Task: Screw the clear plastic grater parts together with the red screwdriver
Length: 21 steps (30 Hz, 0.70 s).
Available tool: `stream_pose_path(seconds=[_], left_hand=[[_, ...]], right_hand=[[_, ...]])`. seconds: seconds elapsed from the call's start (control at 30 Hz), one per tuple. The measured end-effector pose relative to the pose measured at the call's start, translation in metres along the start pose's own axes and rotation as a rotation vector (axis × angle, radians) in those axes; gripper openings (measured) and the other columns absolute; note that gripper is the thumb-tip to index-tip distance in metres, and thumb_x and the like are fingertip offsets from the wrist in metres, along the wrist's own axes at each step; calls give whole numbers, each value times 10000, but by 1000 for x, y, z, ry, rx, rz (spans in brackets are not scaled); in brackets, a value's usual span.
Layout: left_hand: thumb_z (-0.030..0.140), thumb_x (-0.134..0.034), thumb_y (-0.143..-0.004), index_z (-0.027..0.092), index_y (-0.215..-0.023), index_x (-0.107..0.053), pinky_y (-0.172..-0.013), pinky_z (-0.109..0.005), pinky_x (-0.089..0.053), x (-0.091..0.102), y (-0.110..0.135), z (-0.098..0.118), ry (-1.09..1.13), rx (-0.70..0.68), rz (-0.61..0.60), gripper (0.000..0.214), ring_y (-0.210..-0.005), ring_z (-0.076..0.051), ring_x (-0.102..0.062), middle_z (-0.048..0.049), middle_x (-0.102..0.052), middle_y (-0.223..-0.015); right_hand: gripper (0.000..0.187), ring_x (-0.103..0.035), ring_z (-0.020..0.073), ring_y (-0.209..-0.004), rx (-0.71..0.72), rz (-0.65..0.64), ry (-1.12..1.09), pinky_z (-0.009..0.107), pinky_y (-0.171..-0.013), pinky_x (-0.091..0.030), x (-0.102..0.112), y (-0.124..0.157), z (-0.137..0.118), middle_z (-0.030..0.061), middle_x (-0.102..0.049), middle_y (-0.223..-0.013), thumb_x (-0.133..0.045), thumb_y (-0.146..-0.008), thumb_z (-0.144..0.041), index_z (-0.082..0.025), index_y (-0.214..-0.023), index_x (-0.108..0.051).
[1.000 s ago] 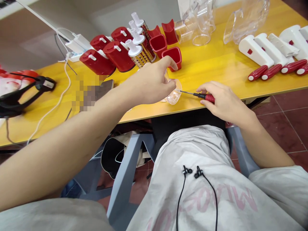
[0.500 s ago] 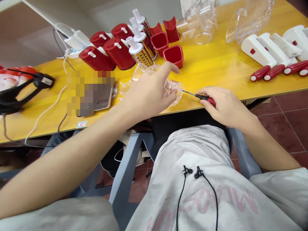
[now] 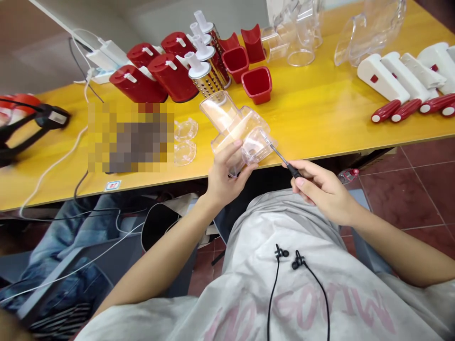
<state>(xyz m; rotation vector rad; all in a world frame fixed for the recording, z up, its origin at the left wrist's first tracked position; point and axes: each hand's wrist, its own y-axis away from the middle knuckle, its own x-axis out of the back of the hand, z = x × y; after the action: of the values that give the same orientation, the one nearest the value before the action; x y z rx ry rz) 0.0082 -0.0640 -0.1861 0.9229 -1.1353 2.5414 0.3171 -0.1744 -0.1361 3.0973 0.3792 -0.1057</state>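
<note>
My left hand (image 3: 227, 176) is closed on a clear plastic housing (image 3: 237, 124) with a wide chute, tilted above the front edge of the table. My right hand (image 3: 320, 188) grips a screwdriver (image 3: 292, 169) by its dark handle. The thin metal shaft points up and left, its tip at the round end of the housing; whether it touches a screw is too small to tell. Two small clear plastic pieces, a rear one (image 3: 186, 129) and a front one (image 3: 185, 153), lie on the table to the left of the housing.
Behind stand several red drums (image 3: 172, 76), perforated metal graters (image 3: 206, 81) with white stems, and red cups (image 3: 256, 85). White handles (image 3: 386, 78) with red grips lie at right, near more clear housings (image 3: 302, 33). A power strip (image 3: 106, 57) and cables are at left. Another person's jeans (image 3: 67, 232) show below.
My left hand has moved from over the housing to its near lower side, leaving more of it visible. My right hand and the screwdriver have dropped lower, the shaft now steeper.
</note>
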Motion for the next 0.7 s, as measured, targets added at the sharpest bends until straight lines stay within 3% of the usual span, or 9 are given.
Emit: stream_pose_path(seconds=[0.07, 0.13, 0.23, 0.37, 0.5, 0.6, 0.7], left_hand=[[566, -755, -1272, 450, -1878, -379, -1029, -501, -843, -8, 2, -6, -33, -123, 146, 722, -1180, -337, -969, -151, -863, -1454], [448, -797, -1260, 477, -1840, -485, -1057, -450, -835, -13, 0, -8, -34, -241, 250, 660, -1193, -320, -981, -107, -902, -1428], [416, -705, -1290, 467, -1778, -606, -1173, -446, -804, -15, -2, -10, 5, -255, 203, 500, -1380, -326, -948, -109, -922, -1495], [560, -592, -1309, 382, -1620, -765, -1203, -498, -795, -14, 3, -13, 22, -100, 93, 399, -1373, -342, -948, -158, -931, -1498], [385, -615, -1318, 403, -1654, -766, -1198, -470, -805, -14, 4, -10, 63, -187, 150, 369, -1369, -300, -953, -120, -940, -1522], [249, -679, -1306, 394, -1744, -709, -1179, -353, -792, -14, -3, -8, 44, -361, 222, 462, -1374, -240, -953, -93, -940, -1533], [231, -705, -1320, 328, -1753, -708, -1205, -260, -750, -13, -9, -7, 15, -465, 251, 443, -1399, -201, -942, -96, -943, -1524]], right_hand=[[492, -639, 151, -602, -72, -65, -141, 284, -451, -493, 0, -1, 5, -6, -764, -1017, -818, -1202, -564, -302, -1605, -711], [518, -569, 130, -541, -111, -95, -197, 273, -408, -440, 0, -1, 7, -25, -746, -999, -850, -1193, -617, -335, -1597, -692], [518, -493, 126, -563, -128, -82, -196, 269, -435, -408, 2, 0, 10, -27, -732, -956, -871, -1182, -656, -332, -1561, -732], [499, -598, 148, -694, -112, -78, -126, 284, -576, -531, 2, -1, 19, 4, -728, -971, -835, -1186, -729, -266, -1368, -797], [487, -683, 166, -769, -76, -109, -80, 307, -686, -621, 1, -6, 31, -3, -722, -972, -851, -1183, -722, -270, -1339, -758], [500, -754, 174, -803, -33, -119, -50, 330, -753, -671, 0, -9, 38, 16, -775, -1021, -832, -1195, -729, -270, -1361, -725], [512, -779, 169, -779, 17, -105, 5, 336, -767, -673, 1, -10, 43, 14, -792, -1015, -826, -1199, -734, -266, -1377, -724]])
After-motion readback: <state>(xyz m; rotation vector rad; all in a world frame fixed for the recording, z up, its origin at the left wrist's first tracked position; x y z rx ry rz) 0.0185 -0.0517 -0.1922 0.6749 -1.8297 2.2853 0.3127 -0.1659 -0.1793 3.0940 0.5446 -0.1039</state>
